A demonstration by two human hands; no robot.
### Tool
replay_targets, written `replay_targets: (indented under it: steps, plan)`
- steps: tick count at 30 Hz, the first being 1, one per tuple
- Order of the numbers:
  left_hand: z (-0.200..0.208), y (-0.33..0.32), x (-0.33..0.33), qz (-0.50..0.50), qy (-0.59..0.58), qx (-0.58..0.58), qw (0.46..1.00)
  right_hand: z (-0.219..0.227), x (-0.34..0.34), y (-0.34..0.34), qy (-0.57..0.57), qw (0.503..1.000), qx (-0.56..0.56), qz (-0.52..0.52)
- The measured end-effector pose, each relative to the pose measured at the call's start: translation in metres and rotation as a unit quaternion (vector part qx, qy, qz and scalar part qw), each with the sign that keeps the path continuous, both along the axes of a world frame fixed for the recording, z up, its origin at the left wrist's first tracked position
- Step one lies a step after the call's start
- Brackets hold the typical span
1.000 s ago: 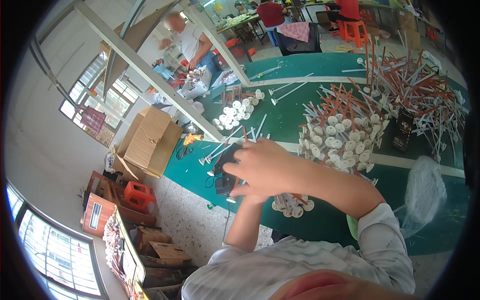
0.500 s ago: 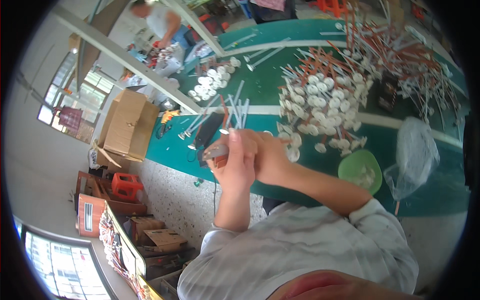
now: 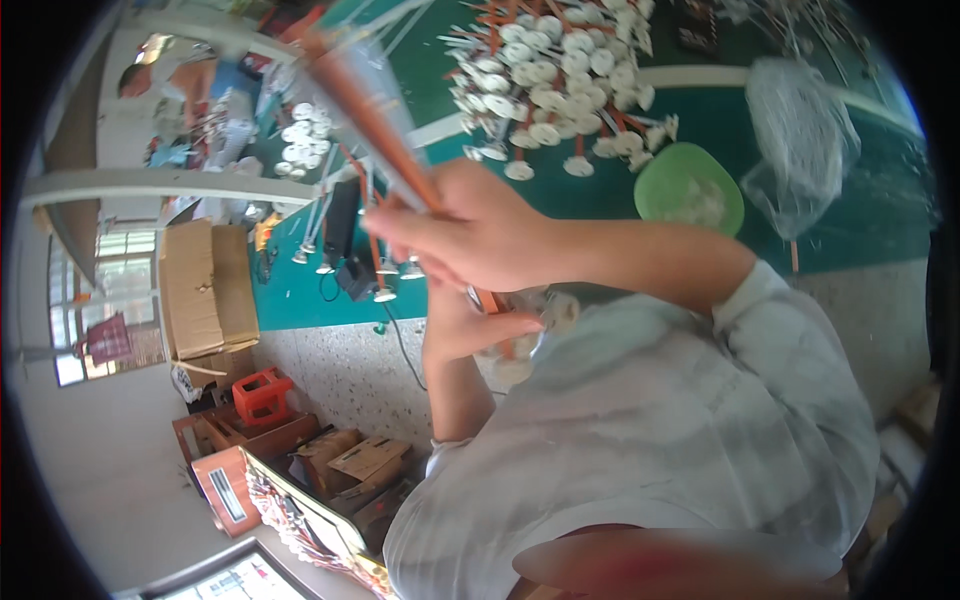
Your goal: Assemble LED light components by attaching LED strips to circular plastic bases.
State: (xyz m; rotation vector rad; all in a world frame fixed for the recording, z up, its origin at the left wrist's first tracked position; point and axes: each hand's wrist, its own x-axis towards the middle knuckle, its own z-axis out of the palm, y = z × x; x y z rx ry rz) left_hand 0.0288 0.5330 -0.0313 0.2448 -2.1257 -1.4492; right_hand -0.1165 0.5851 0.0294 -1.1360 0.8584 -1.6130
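Note:
A bundle of long brown and clear-grey strips (image 3: pixel 375 120) slants up and to the left from my hands, its far end blurred. My right hand (image 3: pixel 490 225) is closed around it partway along. Below, my left hand (image 3: pixel 465 325) wraps the lower end, its thumb pointing right. Pale round ends (image 3: pixel 514 370) stick out beside that thumb, close to my shirt. Just left of my hands, a black boxy object (image 3: pixel 355 277) with a cable and a few loose rods with round feet (image 3: pixel 384 294) lie at the green table's edge.
Many white-disc rods (image 3: pixel 560 75) are heaped on the green table (image 3: pixel 590 200). A green bowl (image 3: pixel 690 165) with small pale pieces and a clear plastic bag (image 3: pixel 800 140) lie to the right. A cardboard box (image 3: pixel 205 285) and red stool (image 3: pixel 262 395) stand left. Another person (image 3: pixel 190 80) works far left.
The view has shifted, so the table sits higher. My hands, clasped together before, are now apart along the bundle, the right above the left. The long strips now show, angled up and left.

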Motion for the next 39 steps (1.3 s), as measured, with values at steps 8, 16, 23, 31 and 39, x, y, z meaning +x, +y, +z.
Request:
replay_targets:
  steps: [8, 16, 23, 31, 39]
  plan:
    - [-0.022, 0.005, -0.03, -0.087, -0.123, 0.175, 0.973, -0.041, -0.044, -0.002, 0.198, 0.98, -0.024, -0.024]
    - [-0.039, 0.026, -0.076, -0.157, -0.003, 0.3, 0.941, -0.062, -0.076, 0.028, 0.162, 0.982, 0.041, -0.085]
    - [-0.031, 0.044, -0.115, -0.149, -0.055, 0.299, 0.941, -0.065, -0.116, 0.068, 0.246, 0.944, 0.06, -0.212]
    - [-0.035, 0.009, -0.116, -0.124, -0.027, 0.384, 0.915, -0.137, -0.248, 0.222, 0.555, 0.459, 0.367, -0.588]
    - [-0.034, 0.025, -0.115, -0.155, -0.014, 0.381, 0.912, -0.153, -0.256, 0.24, 0.419, 0.481, 0.51, -0.577]
